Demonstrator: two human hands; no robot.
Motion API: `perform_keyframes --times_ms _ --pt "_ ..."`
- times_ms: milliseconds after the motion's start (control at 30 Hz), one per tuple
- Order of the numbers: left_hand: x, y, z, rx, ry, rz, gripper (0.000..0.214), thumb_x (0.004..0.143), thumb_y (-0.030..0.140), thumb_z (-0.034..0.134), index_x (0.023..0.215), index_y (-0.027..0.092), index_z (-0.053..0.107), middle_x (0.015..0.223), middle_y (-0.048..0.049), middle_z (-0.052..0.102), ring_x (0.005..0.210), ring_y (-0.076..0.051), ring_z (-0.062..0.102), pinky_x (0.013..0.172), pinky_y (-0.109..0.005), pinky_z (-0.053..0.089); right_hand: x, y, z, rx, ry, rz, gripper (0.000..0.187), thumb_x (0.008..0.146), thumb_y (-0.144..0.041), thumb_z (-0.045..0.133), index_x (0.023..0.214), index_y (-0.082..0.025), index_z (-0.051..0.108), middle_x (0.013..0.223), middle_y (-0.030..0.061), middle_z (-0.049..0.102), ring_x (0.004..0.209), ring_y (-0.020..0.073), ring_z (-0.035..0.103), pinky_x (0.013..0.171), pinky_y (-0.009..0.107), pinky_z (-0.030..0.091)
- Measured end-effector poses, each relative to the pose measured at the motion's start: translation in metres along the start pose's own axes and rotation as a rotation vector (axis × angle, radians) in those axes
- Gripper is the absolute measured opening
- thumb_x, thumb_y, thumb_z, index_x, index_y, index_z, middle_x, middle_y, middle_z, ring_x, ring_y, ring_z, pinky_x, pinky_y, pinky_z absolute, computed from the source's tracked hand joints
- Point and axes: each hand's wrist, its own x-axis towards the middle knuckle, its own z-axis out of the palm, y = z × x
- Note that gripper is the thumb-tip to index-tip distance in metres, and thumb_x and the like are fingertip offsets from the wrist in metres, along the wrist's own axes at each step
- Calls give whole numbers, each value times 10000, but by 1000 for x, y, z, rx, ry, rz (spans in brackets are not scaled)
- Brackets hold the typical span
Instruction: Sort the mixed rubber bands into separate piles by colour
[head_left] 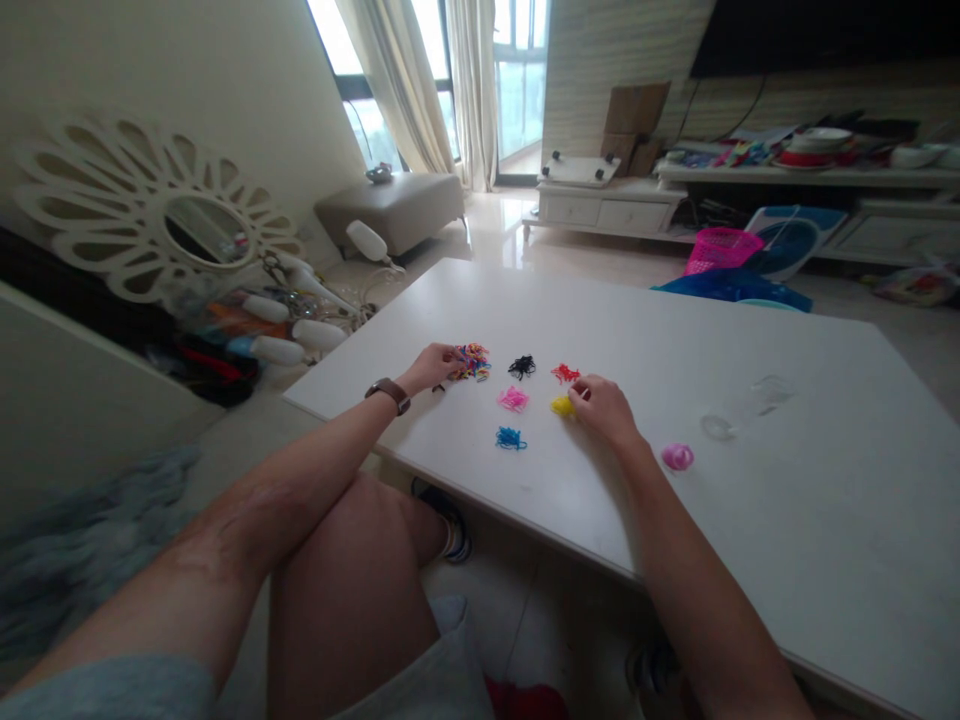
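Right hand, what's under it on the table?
A small yellow pile of bands shows at the fingertips of the right hand, on the white table. The hand covers the pile's right side, so how far it runs beneath cannot be seen.

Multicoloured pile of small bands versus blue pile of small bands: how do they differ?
The multicoloured pile is larger and holds many colours; the blue pile is smaller, one colour. The left hand touches the multicoloured pile, not the blue pile. Both lie on the white table.
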Motion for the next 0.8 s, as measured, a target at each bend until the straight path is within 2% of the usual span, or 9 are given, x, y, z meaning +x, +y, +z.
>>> perform_keyframes --times_ms 133,300,433,567,633,800 --pt "-3 5 8 -227 -116 22 326 712 381 813 859 108 713 816 -105 756 715 -183 690 692 -301 534 1 -3 2 82 43 -73 186 894 -264 552 807 -195 701 885 60 704 750 175 606 738 289 424" --pt "-9 24 23 -356 -280 84 318 714 343 846 866 118 680 875 -131 767 834 -206 726 797 -337 563 -4 -19 7 218 37 -307 161 914 -248 559 853 -199 700 888 61 694 855 206 630 815 319 462" --pt "-13 39 38 -332 -407 116 329 735 328 836 933 132 661 829 -117 773 794 -196 725 740 -300 543 -11 -35 10 288 -11 -478 160 953 -271 572 982 -217 720 1044 79 709 985 228 638 927 376 485" --pt "-16 48 51 -285 -499 163 355 754 352 816 984 125 668 809 -114 775 730 -181 706 679 -266 506 -17 -46 11 323 -18 -581 225 970 -273 582 1155 -254 708 1257 79 673 1139 239 611 1015 415 479" --pt "-16 50 55 -264 -523 176 368 758 378 809 988 125 672 789 -106 770 717 -179 698 663 -257 492 -19 -49 11 344 -39 -613 254 979 -268 578 1204 -267 696 1271 67 675 1150 229 611 1019 406 486" --pt "-19 53 58 -252 -553 190 384 778 407 788 1000 120 662 759 -83 757 695 -160 676 661 -248 475 -19 -50 14 350 -39 -631 231 978 -252 593 1176 -254 712 1180 73 705 1090 229 632 970 404 514"
